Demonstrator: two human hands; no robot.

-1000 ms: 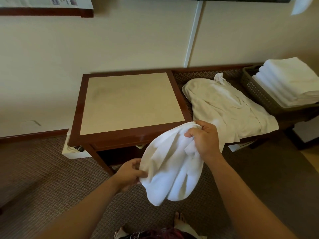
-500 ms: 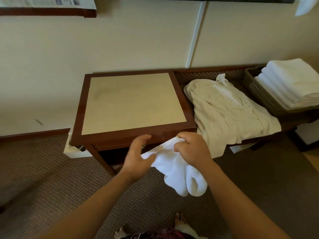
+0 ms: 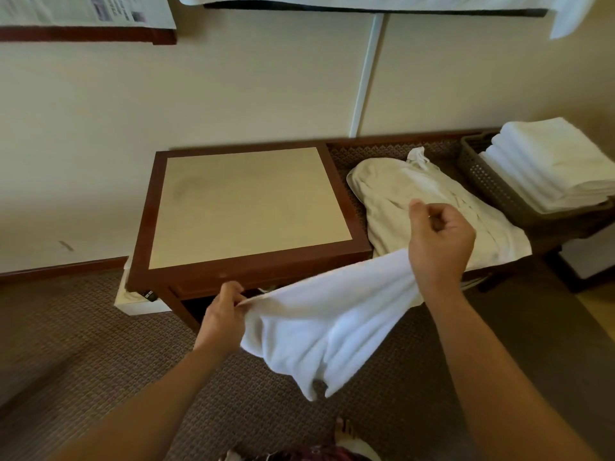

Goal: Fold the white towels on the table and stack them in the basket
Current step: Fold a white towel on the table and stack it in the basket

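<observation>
We have the white towel (image 3: 319,324) stretched in the air in front of the counter (image 3: 246,207), at about 6 o'clock in the view, its top edge running from our left hand (image 3: 223,316) up toward our right hand (image 3: 439,242). It looks soft, limp terry and probably light; the middle sags and a loose lobe hangs toward the carpet. We judge it will not hold any shape by itself, so corners and hems are the places to take hold, with the edge kept taut between both hands.

Our left hand pinches one end of the edge, fingers curled round the bunched cloth. Our right hand is closed in a loose fist, with the towel running in under the palm; we take it to be gripping the other end, though the contact itself is hidden.

The counter has a smooth, matte beige top framed in glossy dark wood. At 2 o'clock a cream, rumpled cloth (image 3: 432,207) lies heaped on a woven-topped bench (image 3: 366,151), thicker and duller than our towel. At 3 o'clock a brown perforated basket (image 3: 492,188) holds a stack of folded towels (image 3: 552,164), flat and square-edged, rising above the rim. Textured brown carpet (image 3: 83,344) lies below.
</observation>
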